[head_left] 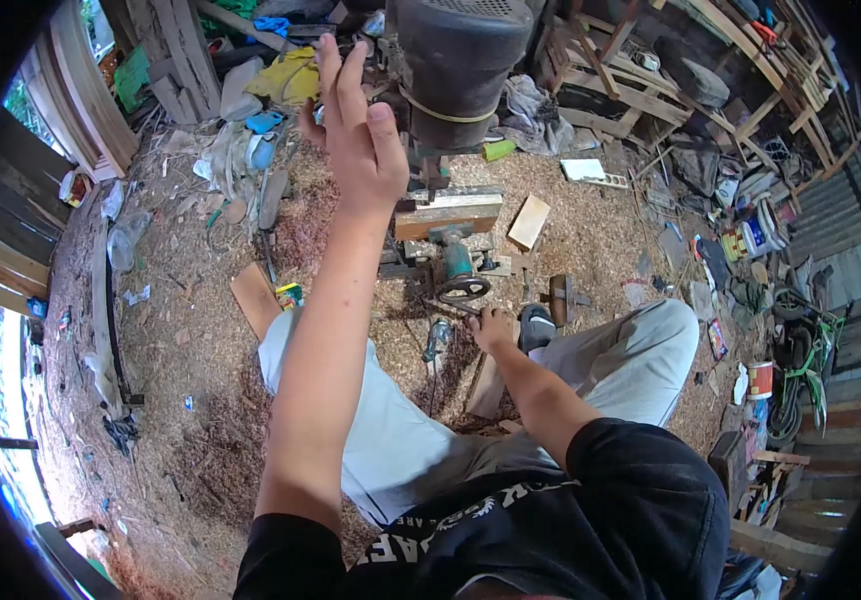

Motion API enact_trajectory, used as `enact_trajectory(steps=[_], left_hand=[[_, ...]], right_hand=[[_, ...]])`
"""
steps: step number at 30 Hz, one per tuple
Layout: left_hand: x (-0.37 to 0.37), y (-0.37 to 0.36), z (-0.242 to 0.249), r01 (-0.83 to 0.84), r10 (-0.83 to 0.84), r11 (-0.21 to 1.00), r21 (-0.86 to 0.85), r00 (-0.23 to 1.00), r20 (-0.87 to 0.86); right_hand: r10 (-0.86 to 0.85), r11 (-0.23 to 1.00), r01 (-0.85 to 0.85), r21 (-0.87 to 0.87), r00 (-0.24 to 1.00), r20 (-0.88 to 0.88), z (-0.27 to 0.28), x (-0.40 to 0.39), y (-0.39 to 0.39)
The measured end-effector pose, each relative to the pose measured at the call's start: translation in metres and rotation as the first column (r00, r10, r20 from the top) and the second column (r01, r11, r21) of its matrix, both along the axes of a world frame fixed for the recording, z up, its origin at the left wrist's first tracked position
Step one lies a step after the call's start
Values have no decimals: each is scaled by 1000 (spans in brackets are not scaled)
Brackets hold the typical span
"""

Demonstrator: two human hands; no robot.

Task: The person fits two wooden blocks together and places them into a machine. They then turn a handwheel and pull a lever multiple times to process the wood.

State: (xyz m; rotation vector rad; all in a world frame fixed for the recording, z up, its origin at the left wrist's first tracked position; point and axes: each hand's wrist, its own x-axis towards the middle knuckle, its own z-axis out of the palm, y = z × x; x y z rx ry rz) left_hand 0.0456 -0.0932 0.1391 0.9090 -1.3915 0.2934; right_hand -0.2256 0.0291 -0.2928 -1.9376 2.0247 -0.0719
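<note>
My left hand (pixel 356 125) is raised high, fingers straight and together, reaching toward the left side of a dark drill press motor housing (pixel 456 65); it holds nothing that I can see. My right hand (pixel 494 328) is low, resting with curled fingers near my knee, next to a wooden piece (pixel 488 388) on the ground and just below a green handwheel (pixel 463 285) on the machine base. I cannot tell whether it grips anything. A wooden block (pixel 448 215) lies on the machine table. My legs in light grey trousers (pixel 621 360) stretch out below.
Sawdust (pixel 201 380) covers the floor. Wood offcuts (pixel 529 222) and a board (pixel 254 298) lie around the machine. Timber frames (pixel 651 90) are stacked at the back right, paint tins (pixel 756 235) and a bicycle (pixel 806 360) stand at the right, and planks (pixel 101 110) lean at the left.
</note>
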Motion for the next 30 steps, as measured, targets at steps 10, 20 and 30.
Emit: enact_trajectory(steps=[10,20,30], left_hand=[[2,-2,2,0,0,1000,-3,998,63],[-1,-10,-13,12,-18,999,51,992,128],[-27,-9,-12,-169,142,984,62,941,306]], right_hand=[[60,973,-94,211,985,164,-51,-24,-46],[-24,958,-41,283,974,224,-52,-23,-46],[132,633,-136,762,989,67,8,-80,-140]])
